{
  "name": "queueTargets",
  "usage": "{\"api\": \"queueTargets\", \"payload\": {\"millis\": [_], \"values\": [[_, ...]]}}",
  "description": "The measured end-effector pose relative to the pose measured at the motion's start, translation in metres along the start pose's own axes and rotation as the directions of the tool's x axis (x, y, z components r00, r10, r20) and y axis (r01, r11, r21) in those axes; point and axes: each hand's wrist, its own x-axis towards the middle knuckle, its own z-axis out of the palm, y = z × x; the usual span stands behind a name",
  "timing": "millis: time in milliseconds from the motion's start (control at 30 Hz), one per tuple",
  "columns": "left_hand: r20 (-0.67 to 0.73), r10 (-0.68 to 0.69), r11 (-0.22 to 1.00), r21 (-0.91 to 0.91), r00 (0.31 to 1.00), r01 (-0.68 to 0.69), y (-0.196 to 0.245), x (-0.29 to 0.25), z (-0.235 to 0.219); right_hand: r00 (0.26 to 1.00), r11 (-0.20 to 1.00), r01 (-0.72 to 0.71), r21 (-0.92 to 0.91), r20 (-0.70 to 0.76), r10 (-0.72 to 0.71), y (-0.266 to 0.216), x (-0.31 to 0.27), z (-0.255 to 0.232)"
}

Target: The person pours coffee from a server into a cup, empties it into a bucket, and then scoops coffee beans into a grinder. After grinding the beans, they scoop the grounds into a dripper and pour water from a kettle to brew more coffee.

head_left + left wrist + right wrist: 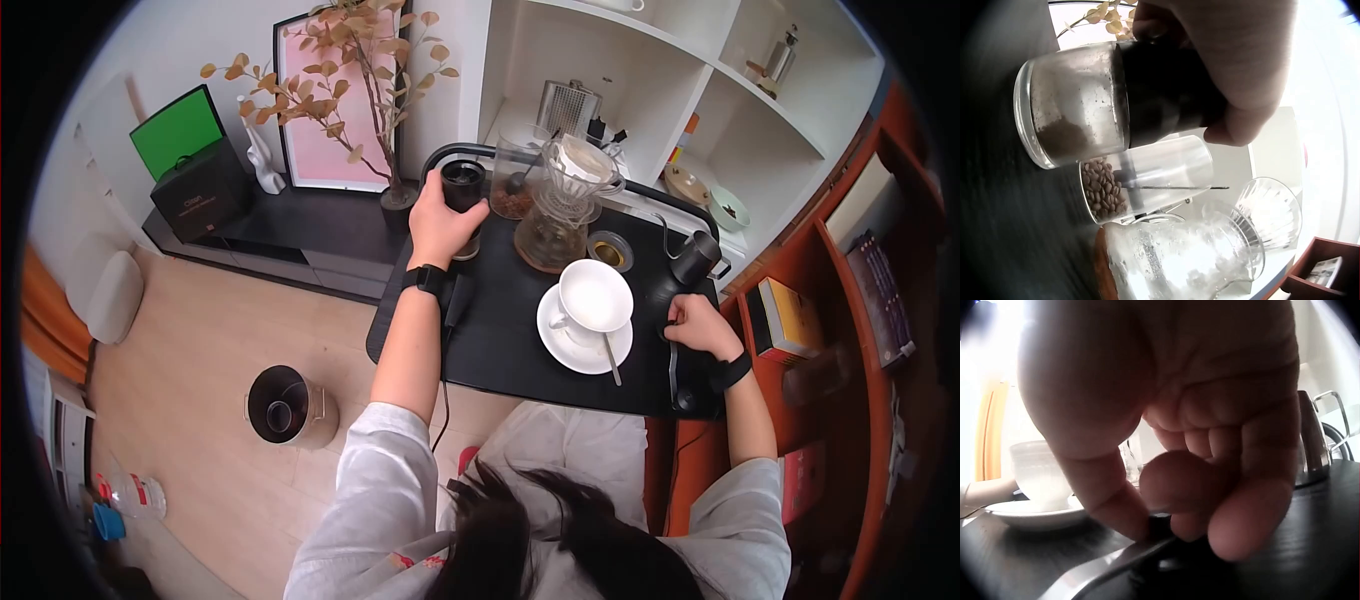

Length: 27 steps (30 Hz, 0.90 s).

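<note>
The left hand (443,222) is wrapped round the black upper part of a coffee grinder (463,182) at the tray table's back left. In the left wrist view, the grinder's glass jar (1075,103) holds brown grounds and its base is on the black surface. At the right side, the right hand (703,328) pinches the far end of a metal crank handle (673,368), whose black knob lies nearer the front edge. The right wrist view shows curled fingers (1247,519) at the dark end of the metal arm (1094,572); their exact contact is partly hidden.
Between the hands are a white cup (597,296) on a saucer (553,340) with a spoon, and a glass dripper (570,190) on a carafe. A beaker of beans (1105,190) stands by the grinder. A gooseneck kettle (694,257) is at the back right.
</note>
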Motion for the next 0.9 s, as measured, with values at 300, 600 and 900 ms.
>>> {"api": "queueTargets", "payload": {"millis": [300, 600, 900], "values": [[0.029, -0.072, 0.997, -0.036, 0.997, 0.073, -0.002, -0.001, 0.004, 0.981, 0.989, 0.067, -0.136, 0.191, -0.040, -0.009, 0.015, -0.025], [-0.063, -0.003, 1.000, 0.008, 0.998, 0.003, -0.006, -0.001, 0.013, 0.909, 0.912, 0.394, -0.117, -0.100, -0.405, -0.108, 0.097, -0.127], [-0.058, -0.015, 1.000, -0.020, 0.998, 0.014, -0.003, -0.001, 0.012, 0.967, 0.948, 0.244, -0.202, 0.129, -0.222, -0.200, 0.219, -0.125]]}}
